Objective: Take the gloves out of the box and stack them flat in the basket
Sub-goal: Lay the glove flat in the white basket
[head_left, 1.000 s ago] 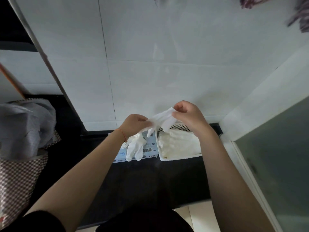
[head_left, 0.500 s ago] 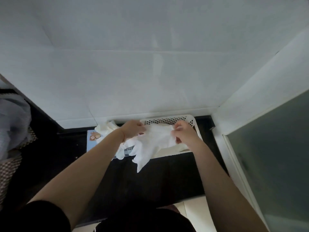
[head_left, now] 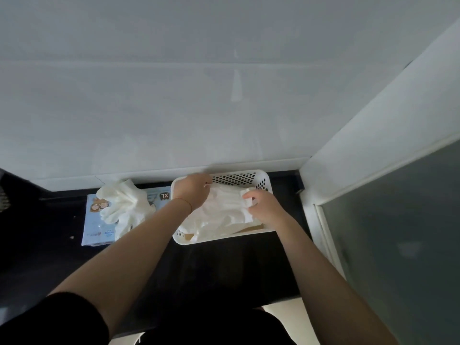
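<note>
A white perforated plastic basket (head_left: 261, 178) sits on the dark counter against the wall. Both my hands are over it with a white glove (head_left: 221, 207) spread between them on top of other white gloves lying inside. My left hand (head_left: 193, 192) grips the glove's far left end. My right hand (head_left: 263, 206) pinches its right edge. To the left lies the light blue glove box (head_left: 95, 225), marked XL, with a bunch of white gloves (head_left: 123, 204) bulging out of its top.
The dark counter (head_left: 224, 270) runs along a pale tiled wall (head_left: 174, 108). A white frame with a frosted glass panel (head_left: 398, 232) closes off the right side. A dark recess lies at the far left.
Both hands have carried the glove from above the box rightwards and lowered it into the basket, where it now lies spread out. The view has also shifted to the right.
</note>
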{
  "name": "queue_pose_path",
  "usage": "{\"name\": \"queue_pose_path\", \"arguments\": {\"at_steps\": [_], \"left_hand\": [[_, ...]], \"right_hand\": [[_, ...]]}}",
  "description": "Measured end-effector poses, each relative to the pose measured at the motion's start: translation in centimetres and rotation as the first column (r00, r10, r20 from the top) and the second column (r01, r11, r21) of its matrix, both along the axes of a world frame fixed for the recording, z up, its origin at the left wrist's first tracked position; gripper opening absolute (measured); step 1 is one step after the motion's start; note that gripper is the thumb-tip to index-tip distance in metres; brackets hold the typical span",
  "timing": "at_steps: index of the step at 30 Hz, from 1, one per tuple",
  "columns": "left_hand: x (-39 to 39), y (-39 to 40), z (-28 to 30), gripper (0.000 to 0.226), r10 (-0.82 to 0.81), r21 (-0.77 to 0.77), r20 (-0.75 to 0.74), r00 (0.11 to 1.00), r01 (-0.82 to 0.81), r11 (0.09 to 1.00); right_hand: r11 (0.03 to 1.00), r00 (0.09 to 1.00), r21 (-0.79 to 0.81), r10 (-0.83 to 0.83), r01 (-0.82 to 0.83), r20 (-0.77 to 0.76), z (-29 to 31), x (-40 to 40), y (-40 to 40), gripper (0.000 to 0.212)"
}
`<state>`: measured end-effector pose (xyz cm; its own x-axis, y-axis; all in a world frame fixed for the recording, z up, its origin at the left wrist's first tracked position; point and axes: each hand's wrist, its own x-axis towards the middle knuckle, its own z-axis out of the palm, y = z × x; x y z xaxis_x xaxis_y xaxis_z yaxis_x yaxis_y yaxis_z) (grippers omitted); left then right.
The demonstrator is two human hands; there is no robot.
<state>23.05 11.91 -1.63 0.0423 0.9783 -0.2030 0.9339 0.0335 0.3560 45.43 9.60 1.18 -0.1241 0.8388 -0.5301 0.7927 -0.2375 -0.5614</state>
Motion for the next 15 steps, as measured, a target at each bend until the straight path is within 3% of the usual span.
{"name": "queue_pose_path", "arguments": {"at_steps": [4,7,10,15], "left_hand": [[2.2,-1.6,-0.9,0.029,-0.200,0.286,-0.122,0.972,0.227,0.931],[3.6,-3.3,-1.0,0.044,-0.339,0.119,-0.139,0.930,0.356,0.927],[3.2,-4.3,-2.1,0.069,-0.333,-0.048,-0.176,0.927,0.329,0.943],[2.1,-5.1,-3.2,0.090,-0.320,-0.075,-0.197,0.927,0.311,0.947]], "right_hand": [[0.996,0.991,0.018,0.087,-0.090,0.102,-1.2,0.7,0.5,0.053],[0.987,0.978,0.042,0.149,-0.157,0.144,-1.4,0.8,0.9,0.053],[0.977,0.965,0.076,0.184,-0.201,0.184,-1.3,0.7,1.2,0.051],[0.957,0.930,0.093,0.241,-0.276,0.278,-1.6,0.5,1.2,0.044]]}}
